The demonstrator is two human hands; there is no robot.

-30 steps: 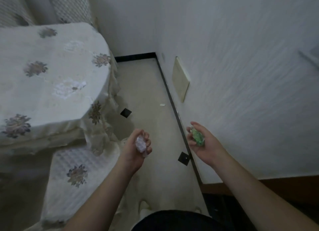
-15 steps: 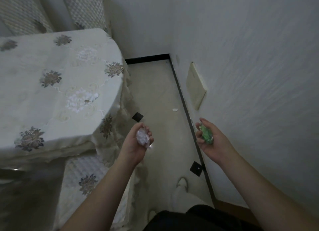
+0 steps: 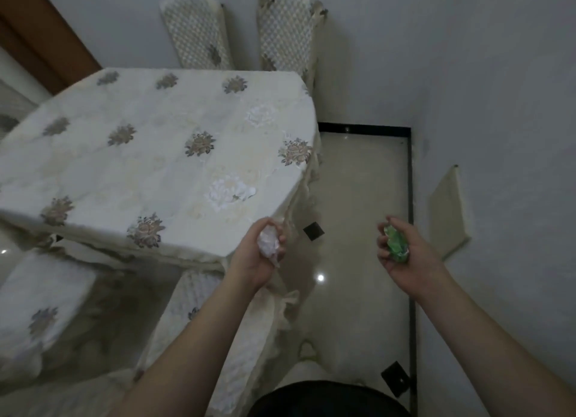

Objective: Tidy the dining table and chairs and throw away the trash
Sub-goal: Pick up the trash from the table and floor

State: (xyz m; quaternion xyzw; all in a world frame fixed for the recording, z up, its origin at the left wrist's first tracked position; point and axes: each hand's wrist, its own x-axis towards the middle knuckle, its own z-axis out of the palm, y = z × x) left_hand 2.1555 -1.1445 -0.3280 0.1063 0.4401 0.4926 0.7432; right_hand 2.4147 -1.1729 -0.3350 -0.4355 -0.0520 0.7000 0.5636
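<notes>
**Both hands carry trash beside the dining table**

The dining table (image 3: 149, 154), under a flowered cloth, fills the left, with covered chairs (image 3: 290, 26) at its far side. The left hand (image 3: 258, 254) curls its fingers round a crumpled white wad (image 3: 268, 242); the right hand (image 3: 405, 254) grips a green wrapper (image 3: 396, 243) above the floor.

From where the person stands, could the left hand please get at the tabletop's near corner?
Probably yes: the left hand hovers right beside the tablecloth corner, nothing between, but its fingers grip a white crumpled wad.
</notes>
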